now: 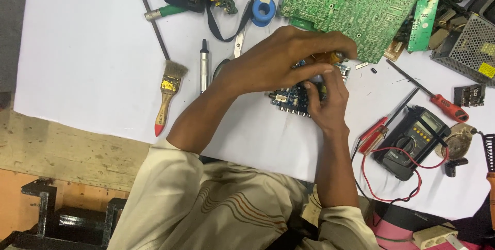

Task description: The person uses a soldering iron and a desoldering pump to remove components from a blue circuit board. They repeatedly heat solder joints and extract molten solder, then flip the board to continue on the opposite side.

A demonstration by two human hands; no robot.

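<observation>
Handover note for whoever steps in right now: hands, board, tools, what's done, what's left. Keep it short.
Left hand: reaches over the small blue circuit board, fingers closed on an amber-handled tool at the board's far edge.
Right hand: grips the board's right side, steadying it on the white sheet.
Nearby: multimeter with red lead to the right, red screwdriver, large green board above, paintbrush left.
Done: board is out on the sheet and held.
Left: the work at the tool tip is hidden by the hands; check it before continuing.
</observation>
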